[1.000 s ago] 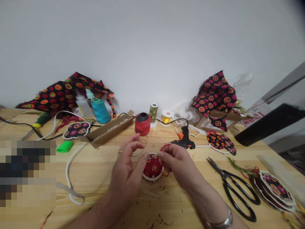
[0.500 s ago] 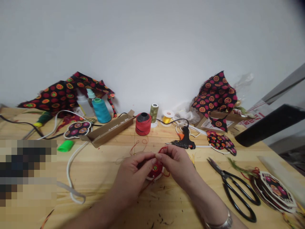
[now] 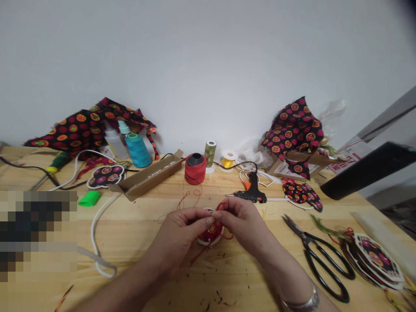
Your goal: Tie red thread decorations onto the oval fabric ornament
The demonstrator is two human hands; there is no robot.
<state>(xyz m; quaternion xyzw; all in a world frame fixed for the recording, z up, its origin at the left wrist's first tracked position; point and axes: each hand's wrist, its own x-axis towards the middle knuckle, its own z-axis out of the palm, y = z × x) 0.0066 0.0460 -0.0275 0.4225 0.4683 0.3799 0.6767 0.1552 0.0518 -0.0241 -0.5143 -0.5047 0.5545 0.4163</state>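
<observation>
A small round piece (image 3: 211,236), covered in dark red patterned fabric with a white rim, lies partly hidden beneath my fingers. My left hand (image 3: 183,227) pinches thumb against forefinger over its upper edge, where red cord seems to be held. My right hand (image 3: 238,216) is also closed in a pinch, its fingertips meeting the left ones, on red cord (image 3: 229,236) that loops out at the right of the piece. Another strand trails off below left. What exactly sits between the fingertips is too small to make out.
A red thread spool (image 3: 195,170), a long cardboard box (image 3: 151,177) and a black glue gun (image 3: 251,190) stand beyond my hands. To the right lie black-handled scissors (image 3: 320,260) and stacked fabric-covered pieces (image 3: 373,262). A white cable (image 3: 94,229) curves at left.
Both hands stay almost in place, fingertips together. My left fingers have shifted slightly, and more of the round piece's upper rim shows between them.
</observation>
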